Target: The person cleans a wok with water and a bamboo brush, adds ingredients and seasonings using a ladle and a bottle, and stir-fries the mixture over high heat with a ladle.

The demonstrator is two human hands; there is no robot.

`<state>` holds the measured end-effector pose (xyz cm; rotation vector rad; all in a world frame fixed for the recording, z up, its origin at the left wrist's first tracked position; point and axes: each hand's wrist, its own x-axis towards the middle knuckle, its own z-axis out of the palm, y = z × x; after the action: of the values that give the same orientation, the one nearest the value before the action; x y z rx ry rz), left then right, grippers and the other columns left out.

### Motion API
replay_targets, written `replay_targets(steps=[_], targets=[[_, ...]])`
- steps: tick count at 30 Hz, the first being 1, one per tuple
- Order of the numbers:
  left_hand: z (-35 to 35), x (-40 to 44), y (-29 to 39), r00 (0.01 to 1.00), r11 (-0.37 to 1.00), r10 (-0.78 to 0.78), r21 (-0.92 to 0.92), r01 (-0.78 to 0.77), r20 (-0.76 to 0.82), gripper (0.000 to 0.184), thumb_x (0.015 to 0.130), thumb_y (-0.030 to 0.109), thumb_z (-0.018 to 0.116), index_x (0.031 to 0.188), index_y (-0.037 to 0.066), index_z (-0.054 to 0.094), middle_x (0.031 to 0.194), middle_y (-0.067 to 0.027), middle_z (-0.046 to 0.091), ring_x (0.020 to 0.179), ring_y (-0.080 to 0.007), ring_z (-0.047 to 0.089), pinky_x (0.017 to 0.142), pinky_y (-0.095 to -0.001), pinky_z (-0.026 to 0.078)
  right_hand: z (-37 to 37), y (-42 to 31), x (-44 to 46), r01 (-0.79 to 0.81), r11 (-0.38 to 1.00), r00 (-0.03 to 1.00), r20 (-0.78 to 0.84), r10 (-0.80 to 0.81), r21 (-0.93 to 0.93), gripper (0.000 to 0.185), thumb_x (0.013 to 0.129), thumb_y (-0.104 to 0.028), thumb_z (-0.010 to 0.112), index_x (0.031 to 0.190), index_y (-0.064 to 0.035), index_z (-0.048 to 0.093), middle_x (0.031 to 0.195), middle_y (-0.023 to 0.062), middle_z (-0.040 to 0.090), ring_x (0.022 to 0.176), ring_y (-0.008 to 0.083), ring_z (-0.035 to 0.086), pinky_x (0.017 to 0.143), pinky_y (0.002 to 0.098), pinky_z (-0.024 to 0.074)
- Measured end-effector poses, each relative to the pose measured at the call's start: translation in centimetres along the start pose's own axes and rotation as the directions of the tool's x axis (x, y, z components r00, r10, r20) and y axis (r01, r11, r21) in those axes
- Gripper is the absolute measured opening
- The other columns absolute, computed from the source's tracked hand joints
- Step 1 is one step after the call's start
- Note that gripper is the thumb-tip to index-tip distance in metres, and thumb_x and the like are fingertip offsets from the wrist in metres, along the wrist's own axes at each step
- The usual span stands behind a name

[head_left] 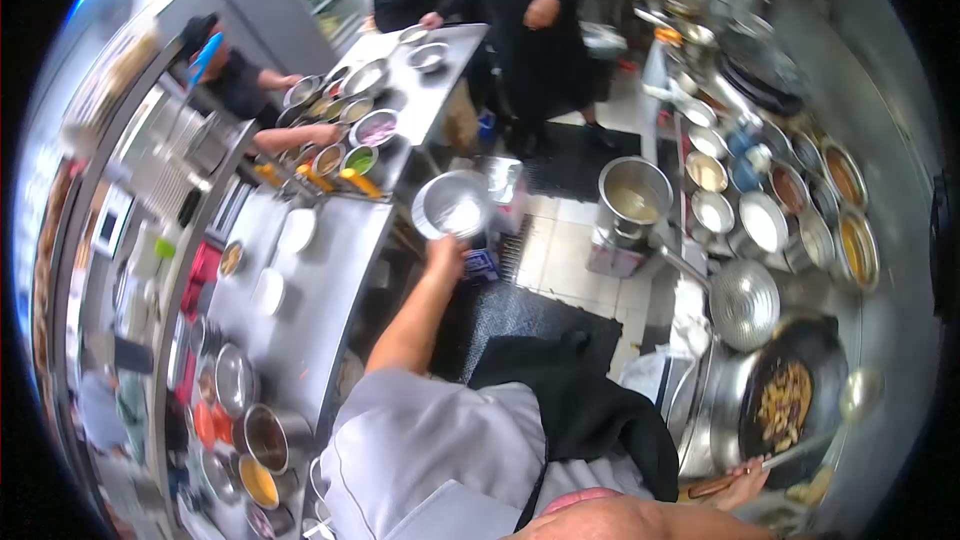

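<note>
My left hand (pixel 447 254) is stretched out forward over the aisle, closed on the near rim of a metal bowl (pixel 425 208). The bowl's inside is shiny, and I cannot make out any contents. At the lower right, my right hand (pixel 742 486) is wrapped round the wooden handle of a long ladle (pixel 800 448). The ladle's round head hangs beyond the right side of a dark wok (pixel 828 355). Browned pieces of food (pixel 784 402) lie in the wok.
A steel counter (pixel 325 270) with white bowls runs along the left. Co-workers (pixel 530 30) stand at the far end and behind the left counter. A large pot (pixel 636 190) stands ahead in the aisle. Several seasoning containers (pixel 764 222) and a strainer (pixel 743 303) line the right.
</note>
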<state>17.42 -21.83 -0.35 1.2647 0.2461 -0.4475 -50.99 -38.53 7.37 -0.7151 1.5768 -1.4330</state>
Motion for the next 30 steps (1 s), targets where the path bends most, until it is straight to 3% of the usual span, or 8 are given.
replay_targets(steps=[5,8,12,15,20,22,27,30], targets=[[-24.1,-0.8,5.5,0.799,0.950,0.127,-0.159,-0.268,-0.588,0.012,0.091,0.016,0.052,0.095,0.006,0.048,0.066,-0.0052,0.046,0.052,-0.0152,0.047,0.042,-0.0290,0.043,-3.7,5.3,14.1,0.136,0.972,0.991,0.020,-0.135,-0.189,0.017,0.097,-0.030,0.054,0.104,-0.0158,0.051,0.063,0.0002,0.045,0.044,0.0091,0.040,0.039,0.0270,0.0411],[-33.7,-0.6,6.4,0.716,0.910,0.078,-0.243,-0.335,-0.694,0.019,0.092,0.021,0.051,0.098,0.004,0.049,0.069,-0.0076,0.051,0.053,-0.0158,0.049,0.045,-0.0288,0.045,-3.2,3.5,17.9,0.065,0.997,0.998,0.003,-0.065,-0.028,0.020,0.097,-0.030,0.053,0.108,-0.0124,0.050,0.060,0.0011,0.043,0.044,0.0100,0.040,0.037,0.0287,0.0387],[-34.8,-1.3,8.3,0.799,0.914,-0.126,-0.382,-0.138,-0.588,0.065,0.093,0.051,0.045,0.133,0.000,0.034,0.116,-0.0195,0.053,0.094,-0.0294,0.060,0.071,-0.0401,0.052,-0.8,2.9,15.7,0.139,0.974,0.987,-0.060,-0.152,-0.178,0.022,0.097,-0.029,0.053,0.109,-0.0111,0.051,0.060,0.0011,0.042,0.044,0.0101,0.040,0.037,0.0287,0.0377],[-34.4,4.7,4.9,0.940,0.943,-0.264,-0.266,0.203,-0.219,0.072,0.094,0.053,0.042,0.144,0.005,0.023,0.134,-0.0217,0.045,0.111,-0.0360,0.056,0.078,-0.0431,0.053,-2.3,3.2,12.2,0.157,0.940,0.973,-0.117,-0.201,-0.304,0.023,0.096,-0.029,0.053,0.109,-0.0102,0.051,0.060,0.0011,0.042,0.044,0.0102,0.040,0.037,0.0287,0.0371],[-7.6,1.8,2.3,0.942,0.897,-0.224,0.430,0.099,0.251,0.043,0.089,0.031,0.064,0.118,0.002,0.053,0.089,-0.0073,0.062,0.071,-0.0154,0.062,0.058,-0.0261,0.052,-8.9,4.2,6.5,0.089,0.867,0.985,-0.089,-0.151,-0.490,0.026,0.096,-0.024,0.054,0.113,-0.0058,0.050,0.061,0.0000,0.043,0.046,0.0099,0.041,0.038,0.0291,0.0344],[2.7,0.5,0.2,0.865,0.800,-0.264,0.598,-0.051,0.427,0.054,0.089,0.030,0.065,0.129,-0.002,0.048,0.094,-0.0069,0.062,0.072,-0.0118,0.061,0.059,-0.0236,0.050,-11.9,9.5,6.9,0.381,0.833,0.916,0.042,-0.399,-0.402,0.023,0.093,-0.017,0.057,0.111,-0.0050,0.050,0.062,-0.0030,0.041,0.048,0.0060,0.039,0.039,0.0240,0.0312],[24.1,-5.3,-4.5,0.299,0.607,-0.356,0.462,-0.646,0.885,0.053,0.086,0.025,0.070,0.125,-0.005,0.051,0.107,-0.0081,0.063,0.087,-0.0144,0.061,0.071,-0.0264,0.049,-3.9,2.1,-3.6,0.071,0.920,0.986,-0.111,-0.123,-0.386,0.017,0.091,-0.013,0.058,0.107,-0.0090,0.055,0.065,-0.0063,0.044,0.049,0.0028,0.039,0.040,0.0191,0.0331],[34.6,-9.6,-8.3,-0.064,0.770,-0.334,0.233,-0.595,0.940,0.046,0.084,0.020,0.071,0.121,-0.003,0.056,0.105,-0.0069,0.063,0.086,-0.0099,0.057,0.072,-0.0254,0.048,2.2,-3.9,-6.2,-0.145,0.980,0.977,-0.175,0.121,-0.132,0.029,0.092,-0.015,0.055,0.120,-0.0090,0.055,0.066,-0.0038,0.046,0.042,0.0057,0.041,0.037,0.0230,0.0381]])
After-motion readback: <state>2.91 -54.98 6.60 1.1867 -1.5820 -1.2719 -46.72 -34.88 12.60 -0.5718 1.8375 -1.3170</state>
